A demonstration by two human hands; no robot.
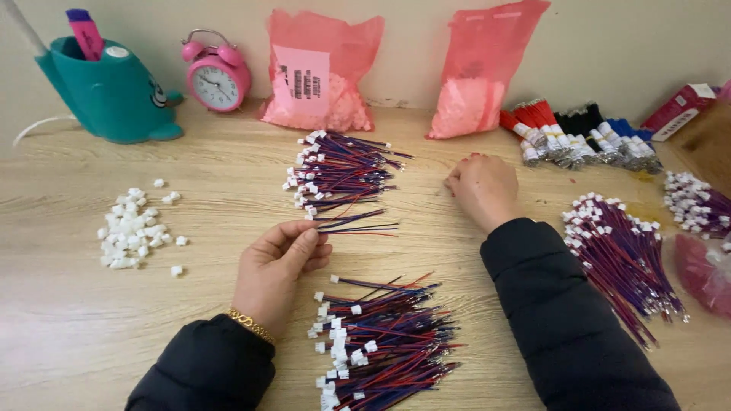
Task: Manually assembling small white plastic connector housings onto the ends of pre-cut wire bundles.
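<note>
Head view shows the left hand (278, 262) pinching a thin wire lead (358, 225) with a white plug, held just above the worktop (68, 335) between two wire bundles (343, 171); the right hand (481, 189) rests curled in a loose fist, gripping nothing visible; two pink plastic bags (324, 72) of pale granular parts lean on the wall, one bearing a pink rectangular label; small white connectors (133, 228) lie heaped at left.
</note>
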